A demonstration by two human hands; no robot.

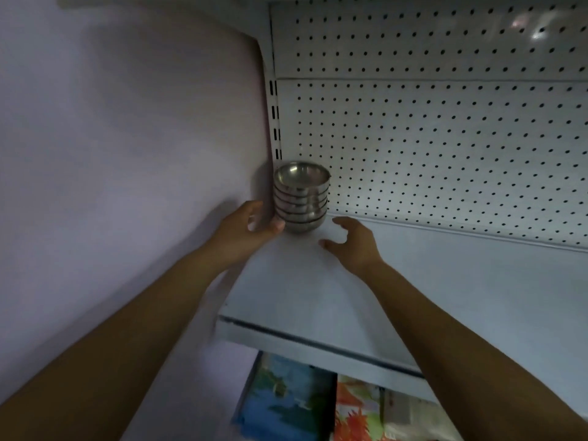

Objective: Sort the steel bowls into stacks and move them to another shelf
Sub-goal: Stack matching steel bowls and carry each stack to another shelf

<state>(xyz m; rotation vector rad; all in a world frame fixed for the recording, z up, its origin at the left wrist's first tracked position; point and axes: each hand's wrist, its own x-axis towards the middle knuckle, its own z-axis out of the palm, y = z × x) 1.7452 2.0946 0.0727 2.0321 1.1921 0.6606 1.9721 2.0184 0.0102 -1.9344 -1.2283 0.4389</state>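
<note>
A stack of several steel bowls (301, 197) stands upright in the back left corner of a white shelf (318, 281), against the pegboard back panel. My left hand (245, 227) is at the stack's lower left. Its thumb tip reaches the lowest bowl and its loosely curled fingers lie between the stack and the side wall. My right hand (353, 243) hovers just right of the stack's base, fingers spread and relaxed, with a small gap to the bowls. Neither hand is wrapped around the stack.
A pale wall (127, 154) closes the shelf on the left. The white pegboard (445, 148) runs along the back. The shelf's front edge (318, 342) has a dark rail. Below it are colourful printed packages (286, 402).
</note>
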